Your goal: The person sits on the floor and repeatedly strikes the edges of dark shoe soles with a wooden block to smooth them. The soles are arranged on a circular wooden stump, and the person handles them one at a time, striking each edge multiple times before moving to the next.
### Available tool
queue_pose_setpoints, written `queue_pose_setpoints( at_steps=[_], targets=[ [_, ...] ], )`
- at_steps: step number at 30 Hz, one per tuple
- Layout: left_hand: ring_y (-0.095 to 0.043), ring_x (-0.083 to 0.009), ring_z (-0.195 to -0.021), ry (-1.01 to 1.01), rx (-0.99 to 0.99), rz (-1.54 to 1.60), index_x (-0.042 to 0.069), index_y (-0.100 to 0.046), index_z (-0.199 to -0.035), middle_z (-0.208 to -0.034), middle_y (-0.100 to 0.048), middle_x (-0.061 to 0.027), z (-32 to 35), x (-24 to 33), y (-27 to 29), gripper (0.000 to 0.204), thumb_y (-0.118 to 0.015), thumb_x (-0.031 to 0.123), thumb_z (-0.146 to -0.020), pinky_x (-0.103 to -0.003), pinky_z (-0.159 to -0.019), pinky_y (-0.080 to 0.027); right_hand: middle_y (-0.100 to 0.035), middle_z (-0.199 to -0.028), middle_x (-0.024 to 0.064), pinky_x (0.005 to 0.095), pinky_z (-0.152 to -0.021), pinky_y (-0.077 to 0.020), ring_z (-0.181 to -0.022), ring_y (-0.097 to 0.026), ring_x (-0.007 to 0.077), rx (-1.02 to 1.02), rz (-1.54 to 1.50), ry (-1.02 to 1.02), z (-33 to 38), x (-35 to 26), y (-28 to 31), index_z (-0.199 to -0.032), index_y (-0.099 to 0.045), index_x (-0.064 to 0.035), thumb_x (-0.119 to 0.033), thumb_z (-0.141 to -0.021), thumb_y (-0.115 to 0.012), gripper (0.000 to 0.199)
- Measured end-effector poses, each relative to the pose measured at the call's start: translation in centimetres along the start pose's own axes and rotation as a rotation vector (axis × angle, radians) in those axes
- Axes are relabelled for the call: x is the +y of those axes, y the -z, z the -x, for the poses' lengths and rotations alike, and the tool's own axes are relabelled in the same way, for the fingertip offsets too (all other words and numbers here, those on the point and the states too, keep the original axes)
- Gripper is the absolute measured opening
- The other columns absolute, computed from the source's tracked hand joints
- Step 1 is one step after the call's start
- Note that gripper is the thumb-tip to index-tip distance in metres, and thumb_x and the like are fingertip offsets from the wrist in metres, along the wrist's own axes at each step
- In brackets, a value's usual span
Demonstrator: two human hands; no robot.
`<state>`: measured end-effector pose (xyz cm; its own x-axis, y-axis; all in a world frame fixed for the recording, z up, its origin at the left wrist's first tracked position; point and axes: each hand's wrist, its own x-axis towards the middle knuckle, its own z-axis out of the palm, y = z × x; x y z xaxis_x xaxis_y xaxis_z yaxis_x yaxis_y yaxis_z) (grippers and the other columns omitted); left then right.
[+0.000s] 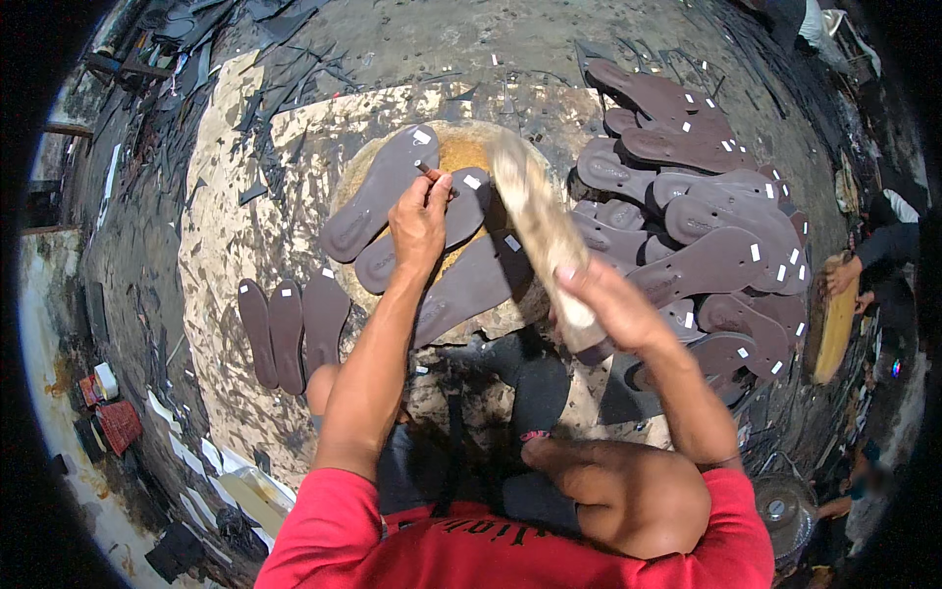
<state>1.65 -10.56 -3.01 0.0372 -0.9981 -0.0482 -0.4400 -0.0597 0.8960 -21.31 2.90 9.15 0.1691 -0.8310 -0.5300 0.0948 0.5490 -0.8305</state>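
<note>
Pinches a short dark rod (426,169) between the thumb and fingers of the left hand (420,224), above the upper part of the middle sole (464,210) on the round block (463,150). Slants the rod from upper left to lower right, with the free end poking out up and left. Cannot tell of any contact between its lower tip and the sole.

Clasps a pale wooden bat (532,211) near its lower end in the right hand (610,299), with the thumb across its upper face. Points the blurred far end up and left, with the long axis running steeply over the block's right side, just beside a pile of soles (716,257). Stretches the left forearm up and slightly right; angles the right one up and left.
</note>
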Motion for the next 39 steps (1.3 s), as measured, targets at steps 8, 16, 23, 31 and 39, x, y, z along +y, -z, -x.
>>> queue_pose_setpoints(
  at_steps=[8,16,23,31,39],
  targets=[
    [-0.066,-0.0346,-0.093,-0.392,0.042,-0.109,0.0,-0.072,-0.101,-0.098,-0.071,-0.0156,0.9,-0.6,-0.6,0.011,-0.07,0.008,-0.095,-0.044,-0.083,-0.052,-0.061,-0.103,0.0104,0.0388,-0.089,-0.053,-0.098,-0.063,0.0241,0.088,0.35,0.703,-2.7,-8.0,-2.6,-0.135,-0.054,-0.0015,-0.05,-0.102,-0.059,0.059],
    [-0.068,-0.03,-0.092,-0.367,0.072,-0.134,-0.001,-0.07,-0.111,-0.099,-0.072,-0.0145,2.0,-0.7,-0.6,0.02,-0.068,0.015,-0.099,-0.039,-0.084,-0.054,-0.065,-0.103,0.0056,0.0369,-0.086,-0.0465,-0.093,-0.053,0.0157,-0.106,0.208,-0.093,-8.3,5.9,1.5,-0.117,-0.067,0.0014,-0.049,-0.107,-0.053,0.053],
    [-0.07,-0.01,-0.078,0.078,0.308,0.455,0.004,-0.073,-0.107,-0.093,-0.074,-0.0047,-4.6,-0.5,3.6,0.028,-0.064,0.03,-0.107,-0.024,-0.069,-0.055,-0.07,-0.103,0.0029,0.0299,-0.086,-0.0505,-0.095,-0.06,0.011,-0.053,0.148,-0.091,-9.2,7.7,1.4,-0.125,-0.061,-0.0001,-0.043,-0.108,-0.056,0.047],
    [-0.072,-0.0114,-0.083,0.015,0.099,0.107,0.002,-0.075,-0.113,-0.092,-0.076,-0.0072,-7.7,-2.5,4.1,0.032,-0.063,0.031,-0.107,-0.026,-0.073,-0.055,-0.069,-0.102,0.001,0.0288,-0.085,-0.0491,-0.091,-0.059,0.0094,-0.135,0.248,-0.233,-9.5,8.1,2.0,-0.118,-0.066,-0.0014,-0.044,-0.108,-0.054,0.045],
    [-0.07,-0.027,-0.075,-0.311,0.204,-0.11,0.0,-0.071,-0.095,-0.083,-0.072,-0.0123,-6.7,-2.0,3.6,0.022,-0.068,0.021,-0.101,-0.038,-0.07,-0.053,-0.07,-0.093,0.007,0.0313,-0.07,-0.0546,-0.08,-0.067,0.0157,0.101,0.146,0.297,-5.2,-11.7,-4.2,-0.117,-0.062,-0.0022,-0.045,-0.105,-0.058,0.045]
  ],
)
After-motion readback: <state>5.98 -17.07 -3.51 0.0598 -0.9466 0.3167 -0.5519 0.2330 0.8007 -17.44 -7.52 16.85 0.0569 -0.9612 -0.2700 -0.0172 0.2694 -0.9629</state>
